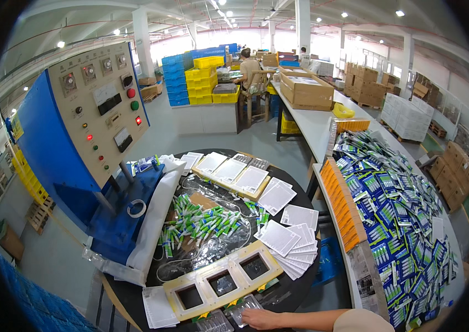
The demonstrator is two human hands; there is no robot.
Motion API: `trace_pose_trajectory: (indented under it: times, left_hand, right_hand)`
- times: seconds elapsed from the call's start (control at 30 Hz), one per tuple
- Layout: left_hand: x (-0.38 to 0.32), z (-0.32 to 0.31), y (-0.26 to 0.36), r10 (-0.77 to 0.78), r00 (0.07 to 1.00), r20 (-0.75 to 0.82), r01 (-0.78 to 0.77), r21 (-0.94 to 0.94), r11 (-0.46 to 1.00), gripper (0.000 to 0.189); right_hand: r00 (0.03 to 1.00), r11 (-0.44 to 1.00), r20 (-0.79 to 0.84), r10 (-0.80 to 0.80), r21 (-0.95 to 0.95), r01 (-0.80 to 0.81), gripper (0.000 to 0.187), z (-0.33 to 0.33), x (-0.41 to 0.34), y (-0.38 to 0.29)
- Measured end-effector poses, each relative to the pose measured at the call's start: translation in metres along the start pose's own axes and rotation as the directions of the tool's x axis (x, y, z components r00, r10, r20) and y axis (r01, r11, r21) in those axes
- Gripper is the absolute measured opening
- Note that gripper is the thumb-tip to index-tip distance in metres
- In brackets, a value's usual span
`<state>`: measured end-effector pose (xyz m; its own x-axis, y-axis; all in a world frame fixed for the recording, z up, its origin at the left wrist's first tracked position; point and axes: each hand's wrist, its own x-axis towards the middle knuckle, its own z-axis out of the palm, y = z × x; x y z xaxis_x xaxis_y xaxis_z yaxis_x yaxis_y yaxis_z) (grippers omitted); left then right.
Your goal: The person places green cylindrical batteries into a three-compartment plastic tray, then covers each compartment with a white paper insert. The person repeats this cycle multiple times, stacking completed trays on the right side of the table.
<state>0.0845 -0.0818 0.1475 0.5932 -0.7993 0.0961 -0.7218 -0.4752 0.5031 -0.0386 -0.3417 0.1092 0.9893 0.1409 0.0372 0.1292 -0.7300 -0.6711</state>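
My right hand (pixel 259 318) reaches in from the lower right, its fingers on a clear plastic blister tray (pixel 245 308) at the near edge of the round black table. Another clear blister tray (pixel 214 323) lies to its left. Just beyond them rests a pale yellow frame with three square openings (pixel 234 279), and white printed cards (pixel 157 309) lie at its left end. Behind the frame is a heap of small green and white tubes (pixel 205 220). Farther back, a second frame (pixel 255 195) bears white cards (pixel 229 170). My left hand is out of view.
A blue press machine with a control panel (pixel 101 108) stands at the left. Fanned white cards (pixel 284 240) cover the table's right side. Beyond, a long bench (pixel 301 124) holds many blister packs (pixel 388 216) behind an orange carton row (pixel 342 203). A seated person (pixel 251 70) works far off.
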Motion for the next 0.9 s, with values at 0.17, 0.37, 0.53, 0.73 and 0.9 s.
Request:
trace_pose_trajectory:
  times: [0.17,0.37,0.53,0.73,0.9]
  left_hand:
    - [0.019,-0.050,0.016,-0.172,0.970,-0.171,0.132,-0.223,0.966,0.011]
    - [0.085,-0.023,-0.018,0.086,0.937,-0.339,0.005,0.259,0.966,0.014]
    - [0.101,0.025,-0.050,0.031,0.977,-0.210,0.057,0.402,0.914,0.012]
    - [0.089,0.014,-0.078,0.055,0.996,-0.069,-0.023,0.393,0.919,0.011]
    - [0.103,-0.003,-0.082,0.045,0.998,0.042,-0.054,0.255,0.966,0.018]
  right_hand:
    - [0.999,0.957,-0.045,-0.030,0.288,0.042,0.019,-0.080,0.001,-0.020]
    - [0.913,0.991,-0.386,-0.130,-0.059,0.116,0.029,-0.110,0.052,0.008]
    - [0.935,0.972,-0.269,-0.232,-0.090,0.216,0.020,-0.047,0.095,0.054]
    - [0.977,0.975,-0.135,-0.168,0.122,0.184,0.015,-0.032,0.104,0.075]
    - [0.984,0.943,0.177,0.002,0.328,-0.061,0.030,-0.060,0.123,0.081]
